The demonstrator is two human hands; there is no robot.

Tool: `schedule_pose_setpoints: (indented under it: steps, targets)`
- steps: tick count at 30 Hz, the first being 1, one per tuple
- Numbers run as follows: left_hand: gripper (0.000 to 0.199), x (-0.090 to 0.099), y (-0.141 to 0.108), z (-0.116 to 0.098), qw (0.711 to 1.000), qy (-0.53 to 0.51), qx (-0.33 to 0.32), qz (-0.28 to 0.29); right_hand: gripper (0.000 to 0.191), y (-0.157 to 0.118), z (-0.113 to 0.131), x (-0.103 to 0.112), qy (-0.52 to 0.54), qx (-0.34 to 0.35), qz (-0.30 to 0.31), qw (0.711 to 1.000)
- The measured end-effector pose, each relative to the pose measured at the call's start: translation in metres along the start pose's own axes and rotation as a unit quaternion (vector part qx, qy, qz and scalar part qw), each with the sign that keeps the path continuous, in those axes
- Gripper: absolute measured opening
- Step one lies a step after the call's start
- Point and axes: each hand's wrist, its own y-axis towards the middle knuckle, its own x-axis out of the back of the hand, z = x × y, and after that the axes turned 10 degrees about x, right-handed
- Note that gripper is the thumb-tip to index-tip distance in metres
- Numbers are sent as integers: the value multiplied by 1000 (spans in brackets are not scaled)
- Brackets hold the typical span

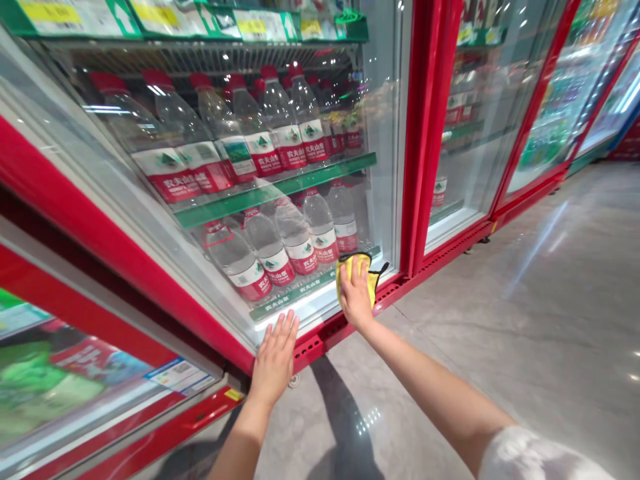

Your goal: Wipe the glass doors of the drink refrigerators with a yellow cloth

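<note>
Patterned sleeve (537, 457); yellow, black-edged cloth (373, 281) under right hand (356, 297)

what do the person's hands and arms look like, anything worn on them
The left hand and right hand are bare, no gloves or rings visible. A pale sleeve with blurred greyish patterning sits above the right forearm; no left sleeve shows.

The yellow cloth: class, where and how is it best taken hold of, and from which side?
Probably pinch the yellow cloth between thumb and finger at its black-edged corner, coming from the picture's right. That corner sticks out clear of the right hand, whose fingers lie over much of the middle.
</note>
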Motion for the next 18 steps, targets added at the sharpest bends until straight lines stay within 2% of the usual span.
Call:
schedule_pose_setpoints:
  steps: [2,3,6,8,10,12,14,16,18]
  targets:
    - [85,3,0,3,1000,4,0,-3,70,-15,1,2,-14,40,44,998]
    - [84,5,-1,4,1000,7,2,-2,69,-19,-1,3,-21,28,45,998]
    - [81,10,-7,10,1000,17,9,5,74,-18,-4,3,-28,-73,-23,997]
    - [79,14,-12,15,1000,23,12,13,77,-12,6,-1,-20,-92,-56,994]
    - [80,19,-17,20,999,27,11,19,75,-11,23,-6,-9,-32,-39,999]
    - [80,24,-21,25,999,32,9,23,69,-17,37,-9,1,61,9,998]
    - [80,29,-26,30,999,36,10,25,62,-25,43,-8,9,124,48,991]
    - [80,33,-31,35,999,38,16,29,57,-28,45,-7,6,127,57,990]
    - [80,37,-37,40,999,38,19,34,55,-25,49,-8,-1,90,40,995]
